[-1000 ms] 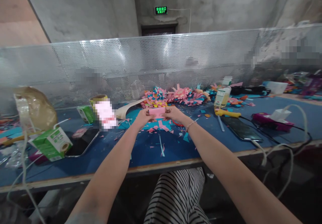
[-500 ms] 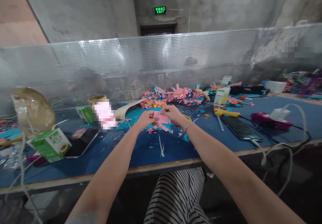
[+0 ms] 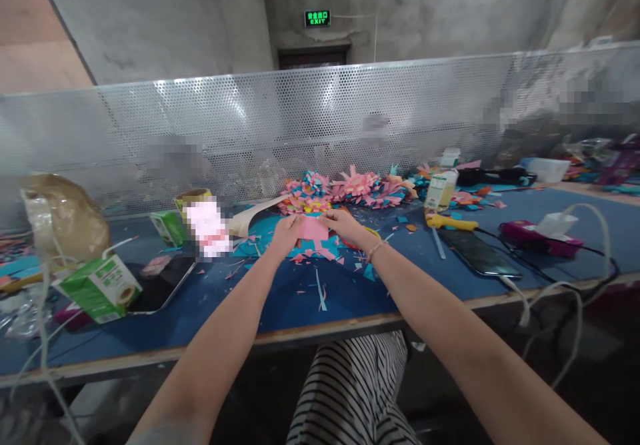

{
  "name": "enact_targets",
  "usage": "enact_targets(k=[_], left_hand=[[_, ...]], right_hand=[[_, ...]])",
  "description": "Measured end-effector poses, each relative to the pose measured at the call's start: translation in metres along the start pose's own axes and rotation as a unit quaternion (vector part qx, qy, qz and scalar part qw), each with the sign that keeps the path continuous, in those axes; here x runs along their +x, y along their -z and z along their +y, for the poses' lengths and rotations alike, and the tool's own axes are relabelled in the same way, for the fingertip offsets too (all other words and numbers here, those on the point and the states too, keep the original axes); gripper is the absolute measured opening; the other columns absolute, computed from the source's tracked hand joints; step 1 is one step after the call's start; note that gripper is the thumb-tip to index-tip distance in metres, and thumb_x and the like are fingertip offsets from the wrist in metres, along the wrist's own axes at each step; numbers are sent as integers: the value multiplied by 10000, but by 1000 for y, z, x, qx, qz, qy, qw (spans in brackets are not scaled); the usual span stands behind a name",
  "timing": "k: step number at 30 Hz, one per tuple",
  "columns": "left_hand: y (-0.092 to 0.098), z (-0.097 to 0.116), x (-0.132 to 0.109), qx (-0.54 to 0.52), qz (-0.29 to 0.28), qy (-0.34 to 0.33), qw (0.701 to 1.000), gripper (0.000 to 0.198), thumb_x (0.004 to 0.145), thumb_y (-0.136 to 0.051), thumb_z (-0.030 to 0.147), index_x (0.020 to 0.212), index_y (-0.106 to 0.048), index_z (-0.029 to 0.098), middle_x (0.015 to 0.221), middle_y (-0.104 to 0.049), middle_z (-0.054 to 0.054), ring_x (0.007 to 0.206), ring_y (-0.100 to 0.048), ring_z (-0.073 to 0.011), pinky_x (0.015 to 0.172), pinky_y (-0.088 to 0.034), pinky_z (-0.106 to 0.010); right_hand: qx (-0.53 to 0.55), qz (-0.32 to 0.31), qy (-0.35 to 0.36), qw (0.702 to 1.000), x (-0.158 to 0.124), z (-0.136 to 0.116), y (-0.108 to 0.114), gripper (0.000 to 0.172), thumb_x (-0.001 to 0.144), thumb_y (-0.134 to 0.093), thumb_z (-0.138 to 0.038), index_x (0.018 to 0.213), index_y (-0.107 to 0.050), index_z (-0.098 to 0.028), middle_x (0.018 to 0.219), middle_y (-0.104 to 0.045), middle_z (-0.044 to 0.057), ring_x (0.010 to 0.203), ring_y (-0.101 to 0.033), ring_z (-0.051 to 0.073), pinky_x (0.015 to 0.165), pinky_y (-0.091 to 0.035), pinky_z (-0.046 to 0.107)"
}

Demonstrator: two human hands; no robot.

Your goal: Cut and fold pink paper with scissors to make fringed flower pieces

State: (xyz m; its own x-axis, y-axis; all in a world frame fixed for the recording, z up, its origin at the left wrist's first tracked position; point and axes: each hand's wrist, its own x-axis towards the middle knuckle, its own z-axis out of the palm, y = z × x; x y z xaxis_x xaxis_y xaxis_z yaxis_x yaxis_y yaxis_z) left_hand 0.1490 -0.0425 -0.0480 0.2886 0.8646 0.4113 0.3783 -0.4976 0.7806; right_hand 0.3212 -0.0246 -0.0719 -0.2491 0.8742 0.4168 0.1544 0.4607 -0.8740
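Note:
Between my two hands is a small piece of pink paper (image 3: 313, 228), raised just above the table. My left hand (image 3: 289, 230) pinches its left edge. At its upper right corner the fingers of my right hand (image 3: 342, 224) are closed on it. Pink and blue paper scraps (image 3: 323, 252) lie under and in front of the hands, on a bright blue sheet (image 3: 260, 235). Right behind the hands sits a heap of cut pink, blue and yellow paper pieces (image 3: 306, 195). A yellow ring-shaped thing shows partly beside my right wrist.
A yellow-handled glue gun (image 3: 450, 223), a dark phone (image 3: 477, 253) and a bottle (image 3: 441, 188) stand or lie to the right, with cables. Leftward are a lit phone (image 3: 207, 225), a green drink carton (image 3: 103, 290) and a tablet-like device (image 3: 170, 284). A perforated metal screen (image 3: 240, 138) runs behind.
The pink paper has turned to lie flatter and squarer toward me, and has shifted slightly left. My left fingers now sit along its left edge, less folded over it.

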Motion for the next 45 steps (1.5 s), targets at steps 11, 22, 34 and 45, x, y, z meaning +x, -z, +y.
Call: enact_targets(k=[11, 22, 34, 45], left_hand=[[2, -9, 7, 21, 30, 6, 999, 372, 803, -373, 478, 633, -480, 165, 367, -435, 40, 315, -421, -99, 367, -313, -207], [3, -6, 6, -62, -27, -14, 998, 285, 775, -464, 400, 638, -485, 151, 466, -503, 29, 418, -519, -114, 437, -381, -215], [4, -5, 4, 30, -12, -54, 998, 302, 767, -446, 384, 555, -372, 181, 419, -356, 51, 358, -381, -76, 380, -264, -197], [9, -17, 12, -44, 62, 26, 997, 274, 717, -480, 375, 538, -460, 169, 381, -381, 43, 330, -409, -98, 363, -325, -215]], right_hand=[[-10, 51, 61, 997, -2, -6, -2, 324, 678, -570, -437, 554, -444, -165, 478, -440, -46, 445, -428, 67, 464, -362, 205], [28, 33, 36, 998, -4, -7, 2, 313, 638, -607, -433, 576, -453, -167, 496, -417, -50, 459, -415, 68, 472, -381, 211], [-50, 6, 70, 996, -4, -6, 2, 213, 700, -540, -355, 626, -475, -166, 527, -418, -47, 479, -413, 75, 477, -357, 214], [-219, -10, 153, 964, -12, -10, -5, 458, 681, -609, -374, 1102, -539, -206, 1133, -510, 88, 981, -500, 173, 739, -446, 285]])
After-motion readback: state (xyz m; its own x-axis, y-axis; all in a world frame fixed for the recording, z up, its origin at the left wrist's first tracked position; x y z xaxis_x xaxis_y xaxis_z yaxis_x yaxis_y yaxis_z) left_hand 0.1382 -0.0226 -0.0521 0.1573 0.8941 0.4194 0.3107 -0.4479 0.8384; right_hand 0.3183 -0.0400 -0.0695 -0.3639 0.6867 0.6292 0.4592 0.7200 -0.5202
